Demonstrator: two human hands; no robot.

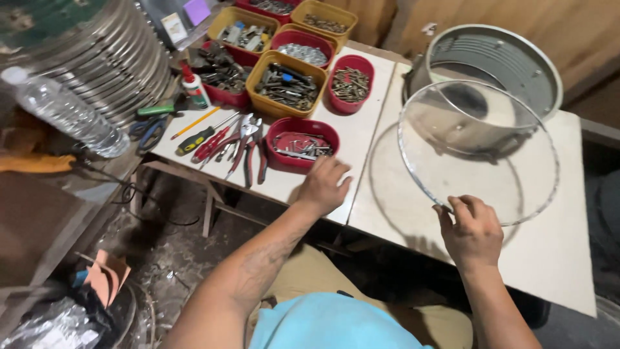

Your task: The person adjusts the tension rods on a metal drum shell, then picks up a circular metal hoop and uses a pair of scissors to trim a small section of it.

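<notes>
Head view, as I read it from my remote station: the right hand (473, 231) was closed in a pinch on the near rim of a clear round hoop-edged disc (478, 152), which rose tilted away from the fingers toward a metal drum shell (497, 64) at the table's far right corner. The left hand (325, 184) lay with fingers loosely spread and holding nothing, resting at the near edge of the white table (555, 258), touching or just short of a red bowl of metal parts (302, 142). I judged the left hand nearer the bowl. Pliers and screwdrivers (226, 142) lay toward the left edge; further red and yellow bins (287, 84) stood behind.
</notes>
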